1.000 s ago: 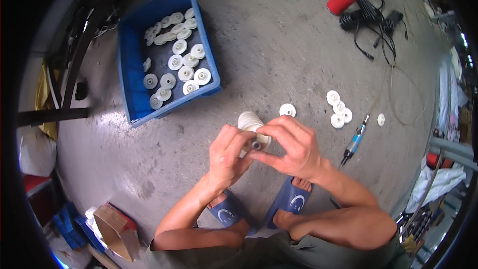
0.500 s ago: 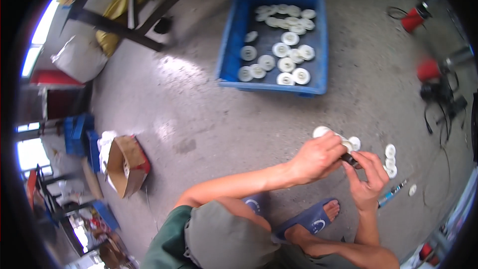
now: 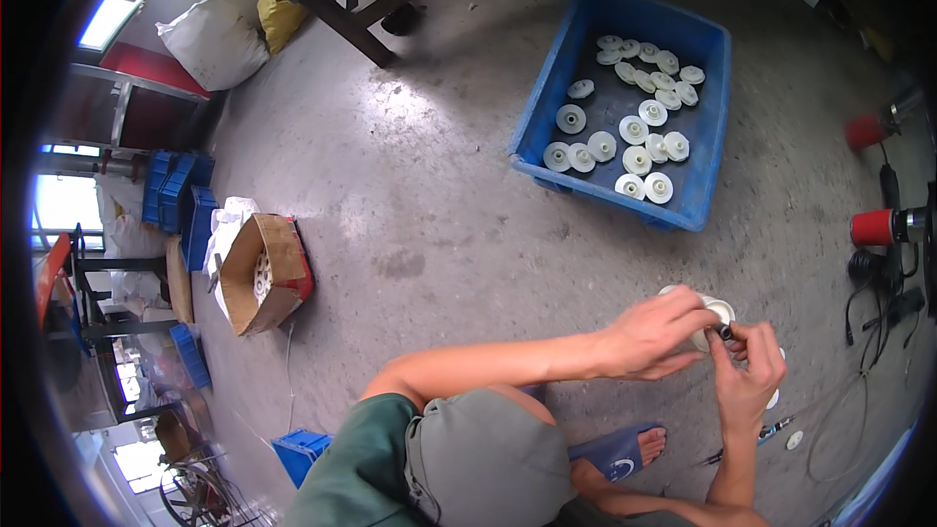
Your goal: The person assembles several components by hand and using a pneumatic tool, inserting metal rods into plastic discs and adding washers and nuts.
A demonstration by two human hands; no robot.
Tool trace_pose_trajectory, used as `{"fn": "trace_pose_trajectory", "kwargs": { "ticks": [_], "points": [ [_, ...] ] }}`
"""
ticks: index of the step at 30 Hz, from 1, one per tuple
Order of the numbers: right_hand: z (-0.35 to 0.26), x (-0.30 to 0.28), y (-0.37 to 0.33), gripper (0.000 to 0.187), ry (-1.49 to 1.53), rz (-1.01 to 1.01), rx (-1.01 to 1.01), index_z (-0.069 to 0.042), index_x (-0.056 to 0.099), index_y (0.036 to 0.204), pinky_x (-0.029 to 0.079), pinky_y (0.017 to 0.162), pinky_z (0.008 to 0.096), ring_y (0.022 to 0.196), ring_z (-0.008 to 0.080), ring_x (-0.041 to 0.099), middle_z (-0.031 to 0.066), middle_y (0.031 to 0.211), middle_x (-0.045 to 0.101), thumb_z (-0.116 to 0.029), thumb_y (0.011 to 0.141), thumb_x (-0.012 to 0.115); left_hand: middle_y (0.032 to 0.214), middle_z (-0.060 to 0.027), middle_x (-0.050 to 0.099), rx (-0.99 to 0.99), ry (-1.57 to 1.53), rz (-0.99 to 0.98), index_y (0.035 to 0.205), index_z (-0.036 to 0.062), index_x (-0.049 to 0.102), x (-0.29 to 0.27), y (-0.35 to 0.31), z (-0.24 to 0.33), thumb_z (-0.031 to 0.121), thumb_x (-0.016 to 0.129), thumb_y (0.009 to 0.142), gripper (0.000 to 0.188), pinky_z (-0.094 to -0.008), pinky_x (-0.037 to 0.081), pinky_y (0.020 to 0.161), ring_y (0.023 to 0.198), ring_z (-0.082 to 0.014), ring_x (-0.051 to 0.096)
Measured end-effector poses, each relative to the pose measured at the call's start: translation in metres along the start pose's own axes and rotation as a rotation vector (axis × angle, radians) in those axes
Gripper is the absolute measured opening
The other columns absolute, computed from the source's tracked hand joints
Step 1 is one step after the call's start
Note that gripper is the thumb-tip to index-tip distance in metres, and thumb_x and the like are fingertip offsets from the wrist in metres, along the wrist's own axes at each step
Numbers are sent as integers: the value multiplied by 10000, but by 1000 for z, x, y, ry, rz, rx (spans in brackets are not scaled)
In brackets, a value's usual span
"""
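Observation:
My left hand (image 3: 659, 337) is closed round a pale round plastic wheel (image 3: 701, 340), mostly hidden by its fingers. My right hand (image 3: 750, 361) pinches a small dark cylindrical piece (image 3: 724, 331) between thumb and fingers, right up against the wheel; whether it sits inside cannot be made out. Just beyond the fingertips another white wheel (image 3: 721, 309) shows on the floor side, partly covered. Beside my right wrist lie a white disc (image 3: 774, 398), half hidden, and a smaller white disc (image 3: 794, 440). A slim blue tool (image 3: 776, 427) rests on the floor there.
A blue plastic bin (image 3: 615, 197) holding several white wheels stands ahead. To the left is an open cardboard box (image 3: 234, 278) with white parts inside. Red cylindrical tools (image 3: 874, 227) and black cables (image 3: 883, 303) lie at the right. A small blue crate (image 3: 301, 453) sits near my left side.
The view has turned, so the bin and box appear shifted right. The dark piece, earlier lying sideways between my hands, now points its end up beside the wheel.

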State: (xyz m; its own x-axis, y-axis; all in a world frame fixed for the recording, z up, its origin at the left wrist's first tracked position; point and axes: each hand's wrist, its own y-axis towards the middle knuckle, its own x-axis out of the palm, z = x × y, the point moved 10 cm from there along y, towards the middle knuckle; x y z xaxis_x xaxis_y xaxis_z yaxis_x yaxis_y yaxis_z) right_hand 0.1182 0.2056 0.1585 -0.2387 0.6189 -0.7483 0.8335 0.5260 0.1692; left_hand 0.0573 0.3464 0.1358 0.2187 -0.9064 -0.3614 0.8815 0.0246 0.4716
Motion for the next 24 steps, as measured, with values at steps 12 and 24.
{"fn": "trace_pose_trajectory", "kwargs": {
  "ticks": [12, 24],
  "points": [
    [7, 3, -7, 276, 31, 81, -4, 11, 705, 1033, 486, 574, 333, 775, 248, 659, 127, 946, 675, -8, 801, 854, 967, -205, 736, -1055, 880, 609, 1031, -4, 732, -335, -171, -337, 329, 866, 814, 419, -481, 556, 847, 921, -376, 707],
    [-3, 6, -15, 293, 36, 52, -29, 20, 704, 1040, 472, 590, 324, 780, 234, 653, 131, 947, 676, 33, 785, 848, 867, -202, 751, -821, 988, 530, 921, -11, 720, -326, -136, -319, 154, 724, 900, 166, -441, 592, 750, 814, -371, 736]
  ]
}}
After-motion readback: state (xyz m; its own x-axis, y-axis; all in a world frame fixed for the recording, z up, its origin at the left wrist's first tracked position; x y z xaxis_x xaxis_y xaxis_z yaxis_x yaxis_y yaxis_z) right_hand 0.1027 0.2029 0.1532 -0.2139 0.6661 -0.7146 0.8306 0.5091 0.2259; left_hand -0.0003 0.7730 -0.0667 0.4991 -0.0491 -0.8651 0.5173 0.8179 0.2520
